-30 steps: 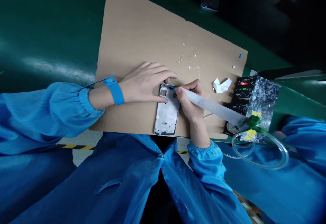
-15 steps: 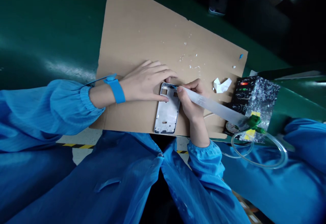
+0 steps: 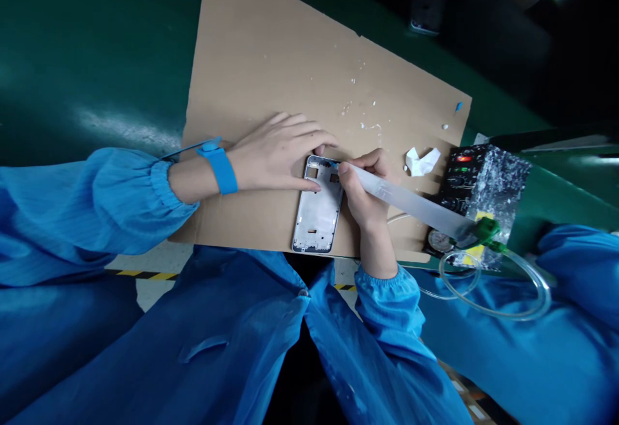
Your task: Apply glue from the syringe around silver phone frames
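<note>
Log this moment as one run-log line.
left hand: pressing phone frame | right hand: gripping dispensing syringe, tip at frame's top edge | base: cardboard sheet

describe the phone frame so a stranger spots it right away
Find the brown cardboard sheet on the green table. At its near edge, between the left hand and the right hand gripping a clear dispenser, lies the phone frame: the only silver metal rectangle there, pierced with small cut-outs.

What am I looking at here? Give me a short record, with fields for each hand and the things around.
Left hand: flat, fingertips on the phone frame's top corner
Right hand: grip closed on a clear tube, tip at the frame's top edge
Under it: cardboard sheet on a green table
Left wrist: blue strap
Nearby: crumpled paper, box with lit lamps, clear hose
</note>
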`<state>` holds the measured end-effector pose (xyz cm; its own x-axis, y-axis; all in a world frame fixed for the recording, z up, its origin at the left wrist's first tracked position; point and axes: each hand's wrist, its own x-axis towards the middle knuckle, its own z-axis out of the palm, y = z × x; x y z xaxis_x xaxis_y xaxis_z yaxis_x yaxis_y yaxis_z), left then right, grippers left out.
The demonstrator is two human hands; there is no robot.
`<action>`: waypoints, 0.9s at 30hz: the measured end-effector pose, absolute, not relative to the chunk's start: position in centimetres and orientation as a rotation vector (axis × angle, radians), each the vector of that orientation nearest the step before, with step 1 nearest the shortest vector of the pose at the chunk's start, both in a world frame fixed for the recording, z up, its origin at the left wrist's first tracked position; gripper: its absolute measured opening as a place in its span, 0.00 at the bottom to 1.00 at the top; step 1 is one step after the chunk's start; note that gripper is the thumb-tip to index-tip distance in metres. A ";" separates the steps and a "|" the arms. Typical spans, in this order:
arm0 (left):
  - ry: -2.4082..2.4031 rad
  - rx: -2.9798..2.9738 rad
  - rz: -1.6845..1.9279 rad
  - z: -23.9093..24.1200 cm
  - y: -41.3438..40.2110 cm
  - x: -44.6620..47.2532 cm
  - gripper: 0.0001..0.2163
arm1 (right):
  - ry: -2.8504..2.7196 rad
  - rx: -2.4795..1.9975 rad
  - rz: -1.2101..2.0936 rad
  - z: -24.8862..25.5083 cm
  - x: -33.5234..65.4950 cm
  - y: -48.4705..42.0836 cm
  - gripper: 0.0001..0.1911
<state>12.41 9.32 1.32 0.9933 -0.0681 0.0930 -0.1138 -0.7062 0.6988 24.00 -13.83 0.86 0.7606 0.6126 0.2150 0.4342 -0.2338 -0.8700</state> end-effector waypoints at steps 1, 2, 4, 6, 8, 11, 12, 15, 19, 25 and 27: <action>-0.126 2.357 0.078 1.3 9.3 12.4 0.30 | -0.801 -1.868 0.208 0.9 24.0 -13.8 0.21; -0.128 2.356 0.081 1.3 9.3 12.4 0.30 | -0.798 -1.866 0.211 0.9 24.0 -13.9 0.20; -0.131 2.352 0.086 1.2 9.4 12.4 0.30 | -0.795 -1.860 0.209 0.9 23.9 -13.9 0.21; -0.133 2.348 0.090 1.1 9.4 12.4 0.30 | -0.796 -1.845 0.205 0.8 24.0 -13.8 0.22; -0.132 2.347 0.093 1.1 9.4 12.4 0.30 | -0.801 -1.830 0.195 0.8 24.0 -13.8 0.23; -0.128 2.343 0.094 1.1 9.4 12.4 0.30 | -0.800 -1.833 0.182 0.9 24.0 -13.7 0.23; -0.127 2.341 0.094 1.1 9.4 12.4 0.31 | -0.797 -1.839 0.181 0.9 24.0 -13.7 0.23; -0.126 2.335 0.095 1.0 9.4 12.4 0.31 | -0.784 -1.836 0.198 1.0 23.9 -13.7 0.22; -0.135 2.332 0.106 0.9 9.3 12.5 0.30 | -0.763 -1.820 0.224 0.9 23.8 -13.7 0.21; -0.130 2.324 0.089 1.2 9.3 12.4 0.30 | -0.761 -1.840 0.198 0.6 23.9 -13.8 0.25; -0.121 2.320 0.075 1.3 9.3 12.4 0.30 | -0.755 -1.864 0.200 0.7 23.9 -13.8 0.26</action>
